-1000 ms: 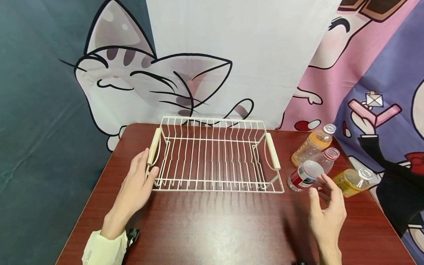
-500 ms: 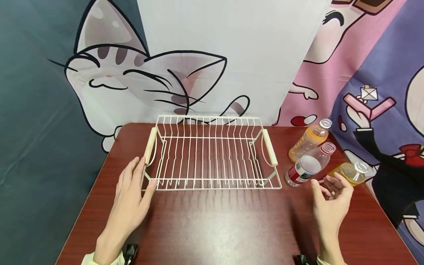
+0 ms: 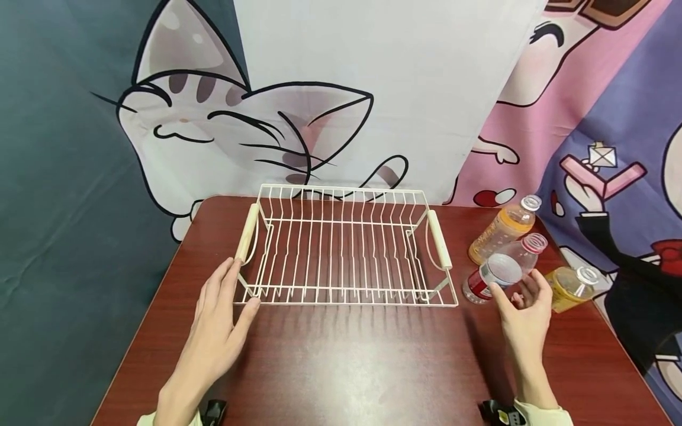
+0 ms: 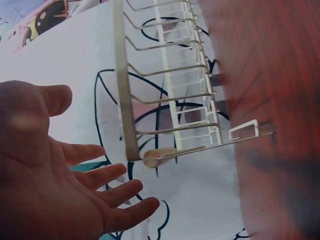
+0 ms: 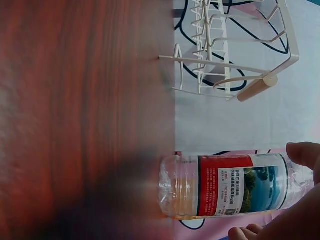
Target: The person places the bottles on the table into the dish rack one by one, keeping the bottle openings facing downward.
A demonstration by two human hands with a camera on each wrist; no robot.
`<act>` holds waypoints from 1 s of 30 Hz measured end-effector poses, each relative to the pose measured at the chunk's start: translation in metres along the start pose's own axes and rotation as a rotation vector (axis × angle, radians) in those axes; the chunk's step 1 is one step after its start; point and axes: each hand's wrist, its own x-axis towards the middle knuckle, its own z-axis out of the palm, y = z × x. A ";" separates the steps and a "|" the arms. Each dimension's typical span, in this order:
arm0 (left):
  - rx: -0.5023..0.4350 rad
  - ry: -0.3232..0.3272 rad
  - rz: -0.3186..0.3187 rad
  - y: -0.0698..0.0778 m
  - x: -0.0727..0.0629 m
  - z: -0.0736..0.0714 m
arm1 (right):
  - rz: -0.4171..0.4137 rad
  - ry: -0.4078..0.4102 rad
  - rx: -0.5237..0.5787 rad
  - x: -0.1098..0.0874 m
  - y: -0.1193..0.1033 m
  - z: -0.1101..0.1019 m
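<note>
My left hand [image 3: 215, 322] is at the near left corner of a white wire dish rack [image 3: 341, 290], fingers extended and thumb spread; nothing lies in its palm [image 4: 30, 165] in the left wrist view. At the right, my right hand [image 3: 524, 316] is close to a clear plastic bottle [image 3: 492, 278] with a red label and pink neck ring. The thumb [image 3: 501, 296] overlaps the bottle in the head view, the fingers bent on its other side. In the right wrist view the bottle [image 5: 230, 185] stands upright, with a gap between it and the fingertips [image 5: 245, 233].
An orange-labelled bottle [image 3: 498, 234] stands behind the red-labelled one, and a yellow-labelled bottle [image 3: 570, 290] to its right. The rack has pale handles [image 3: 439, 239] at both ends. Behind the reddish-brown table [image 3: 341, 361] hangs a cartoon-printed cloth [image 3: 426, 71].
My left hand has drawn back slightly from the rack's left handle. My right hand has moved away from the yellow-labelled bottle's front and up to the red-labelled bottle. The view shifted slightly.
</note>
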 end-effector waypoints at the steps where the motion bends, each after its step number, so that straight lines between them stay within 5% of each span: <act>1: 0.000 -0.007 -0.009 -0.002 0.000 0.001 | -0.001 -0.007 -0.021 0.001 0.000 0.000; 9: 0.037 -0.115 -0.092 -0.006 -0.003 0.006 | -0.010 -0.040 -0.079 0.008 0.004 0.001; 30: 0.045 -0.124 -0.082 -0.008 -0.003 0.009 | 0.055 -0.086 -0.077 0.019 0.016 0.007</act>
